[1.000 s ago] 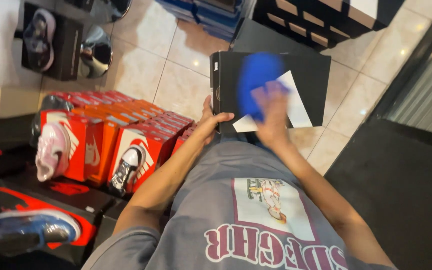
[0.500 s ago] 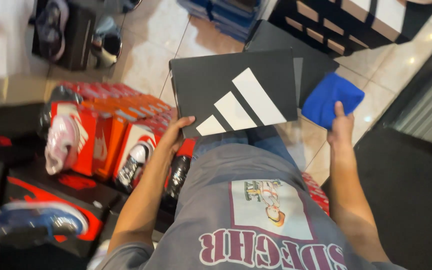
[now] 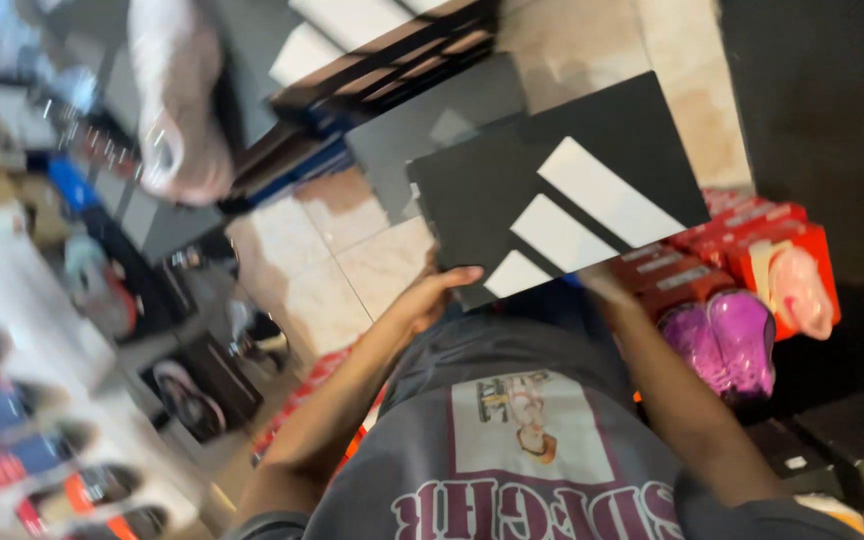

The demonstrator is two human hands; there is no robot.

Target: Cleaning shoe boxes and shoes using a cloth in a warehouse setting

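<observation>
You held the black shoebox out before your chest, left hand curled on its near edge, right hand's grip hidden. Tilted, it risked slipping onto the floor tiles.

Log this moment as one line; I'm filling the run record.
left hand: grips black shoe box near edge | right hand: under box, mostly hidden | beside: red boxes, purple shoes
</observation>
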